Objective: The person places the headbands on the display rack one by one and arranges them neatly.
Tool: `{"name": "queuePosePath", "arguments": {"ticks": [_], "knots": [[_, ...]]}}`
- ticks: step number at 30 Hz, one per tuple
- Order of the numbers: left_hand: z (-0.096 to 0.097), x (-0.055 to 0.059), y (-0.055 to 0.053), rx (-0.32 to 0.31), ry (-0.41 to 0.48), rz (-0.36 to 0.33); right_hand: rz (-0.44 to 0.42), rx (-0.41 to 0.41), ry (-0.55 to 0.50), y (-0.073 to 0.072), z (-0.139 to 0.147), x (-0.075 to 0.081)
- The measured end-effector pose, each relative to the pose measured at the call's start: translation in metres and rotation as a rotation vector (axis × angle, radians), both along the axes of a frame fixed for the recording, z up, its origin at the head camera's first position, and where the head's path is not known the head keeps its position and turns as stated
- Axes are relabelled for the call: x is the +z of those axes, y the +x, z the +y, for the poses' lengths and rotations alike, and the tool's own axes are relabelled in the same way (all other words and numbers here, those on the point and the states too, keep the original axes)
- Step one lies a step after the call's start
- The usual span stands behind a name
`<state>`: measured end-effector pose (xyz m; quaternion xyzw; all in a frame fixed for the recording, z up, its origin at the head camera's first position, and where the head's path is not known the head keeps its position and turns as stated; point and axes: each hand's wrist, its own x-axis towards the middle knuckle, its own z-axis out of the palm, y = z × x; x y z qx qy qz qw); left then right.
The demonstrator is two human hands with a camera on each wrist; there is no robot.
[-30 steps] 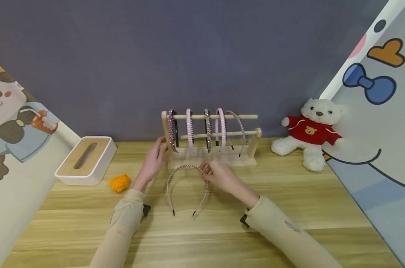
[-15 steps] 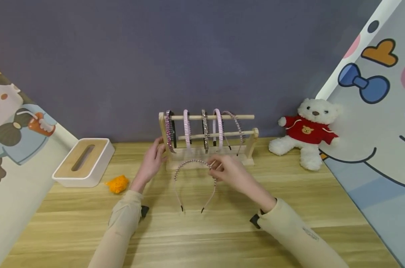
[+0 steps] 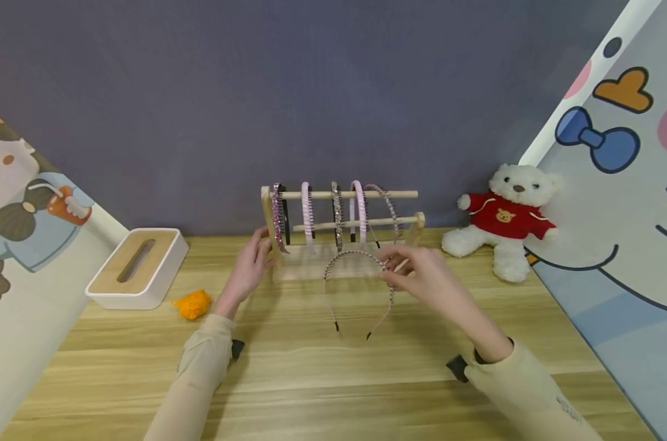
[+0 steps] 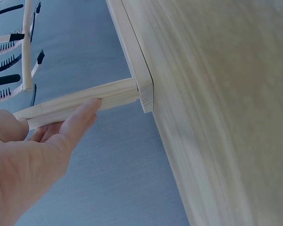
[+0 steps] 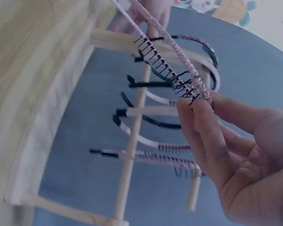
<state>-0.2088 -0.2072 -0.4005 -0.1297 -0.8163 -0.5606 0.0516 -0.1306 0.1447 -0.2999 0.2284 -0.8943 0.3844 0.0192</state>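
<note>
A wooden headband stand [image 3: 297, 268] has two crossbars with several pink, black and glittery headbands hung over them. My left hand [image 3: 248, 266] is at its left end; in the left wrist view thumb and fingers grip the stand's upright post [image 4: 118, 92]. In front of the base, my right hand [image 3: 424, 275] pinches a thin pink headband [image 3: 353, 252] by its right upper side, its dark tips pointing down. The right wrist view shows the pinched headband [image 5: 174, 47] close up, with small black teeth inside, in front of the hung ones. It is apart from the crossbars.
A white tissue box [image 3: 165, 275] with a wooden lid and a crumpled orange thing [image 3: 193, 304] lie left on the wooden table [image 3: 311, 392]. At the right sits a white teddy bear [image 3: 506, 211] in a red sweater. A dark wall rises behind the stand.
My right hand has moved to the right and slightly up with the thin pink headband. The left hand stays on the stand's upright.
</note>
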Motion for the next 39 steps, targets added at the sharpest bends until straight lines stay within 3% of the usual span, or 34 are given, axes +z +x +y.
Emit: {"name": "queuePosePath", "arguments": {"ticks": [5,12,17,39], "knots": [[-0.001,0.001,0.001,0.015,-0.006,-0.005,0.033,-0.021,-0.019,0.009,0.015,0.009],[0.001,0.001,0.001,0.014,-0.011,0.006,0.103,-0.069,0.062,0.020,0.033,0.021],[0.002,0.001,-0.001,0.008,-0.024,0.014,0.093,-0.113,0.105,0.029,0.047,0.031],[-0.001,-0.001,-0.001,0.016,-0.020,0.012,0.263,-0.214,0.115,0.045,0.095,0.037]]}}
